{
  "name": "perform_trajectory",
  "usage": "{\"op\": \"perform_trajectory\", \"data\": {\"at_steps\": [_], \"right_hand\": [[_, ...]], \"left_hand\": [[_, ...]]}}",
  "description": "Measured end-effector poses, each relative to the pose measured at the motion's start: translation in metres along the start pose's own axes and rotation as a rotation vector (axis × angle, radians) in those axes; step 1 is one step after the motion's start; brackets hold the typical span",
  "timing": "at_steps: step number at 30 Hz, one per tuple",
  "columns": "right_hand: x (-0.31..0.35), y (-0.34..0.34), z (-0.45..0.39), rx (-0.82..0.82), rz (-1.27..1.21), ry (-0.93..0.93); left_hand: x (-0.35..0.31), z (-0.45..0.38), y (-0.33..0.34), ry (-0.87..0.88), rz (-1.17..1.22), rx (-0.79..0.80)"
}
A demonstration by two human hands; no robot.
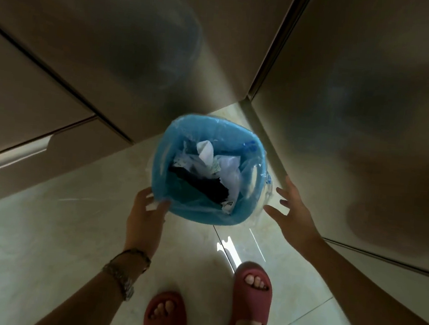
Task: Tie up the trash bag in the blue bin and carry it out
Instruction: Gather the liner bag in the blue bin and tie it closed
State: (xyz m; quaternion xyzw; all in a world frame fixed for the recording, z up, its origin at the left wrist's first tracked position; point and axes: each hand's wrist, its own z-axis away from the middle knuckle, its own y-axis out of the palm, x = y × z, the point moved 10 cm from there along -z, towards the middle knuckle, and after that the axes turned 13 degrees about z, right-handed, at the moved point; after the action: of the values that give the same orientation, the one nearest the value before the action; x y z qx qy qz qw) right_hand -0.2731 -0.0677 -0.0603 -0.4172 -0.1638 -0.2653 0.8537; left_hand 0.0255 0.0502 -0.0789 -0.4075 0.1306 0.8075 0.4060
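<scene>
Blue bin [204, 215]: stands on the pale tiled floor [42, 223], in the corner between 2 cabinet fronts.
Trash bag [252, 145]: clear liner folded over the rim — crumpled paper and dark waste inside, untied.
Your left hand [147, 208]: pinches the liner edge at the near-left rim.
Your right hand [295, 213]: fingers spread wide, holding nothing — just beside the bin's right side.

A blue bin [204, 214] lined with a clear trash bag [232, 188] stands on the pale tiled floor [42, 223] in a corner of beige cabinets [101, 44]. Crumpled paper [223, 168] lies inside. The left hand [147, 211] pinches the bag's edge at the rim; the right hand [295, 215], spread wide, hovers just beside the bin. Red slippers [251, 296] show below.
</scene>
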Motion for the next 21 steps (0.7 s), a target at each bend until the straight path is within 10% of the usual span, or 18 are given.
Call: {"op": "perform_trajectory", "data": {"at_steps": [9,21], "right_hand": [[-0.038,0.028,-0.018,0.038,-0.545,0.325],[-0.038,0.014,-0.034,-0.104,-0.534,0.331]], "left_hand": [[0.017,-0.044,-0.019,-0.224,0.199,-0.066],[-0.009,-0.079,-0.012,-0.124,0.178,-0.082]]}}
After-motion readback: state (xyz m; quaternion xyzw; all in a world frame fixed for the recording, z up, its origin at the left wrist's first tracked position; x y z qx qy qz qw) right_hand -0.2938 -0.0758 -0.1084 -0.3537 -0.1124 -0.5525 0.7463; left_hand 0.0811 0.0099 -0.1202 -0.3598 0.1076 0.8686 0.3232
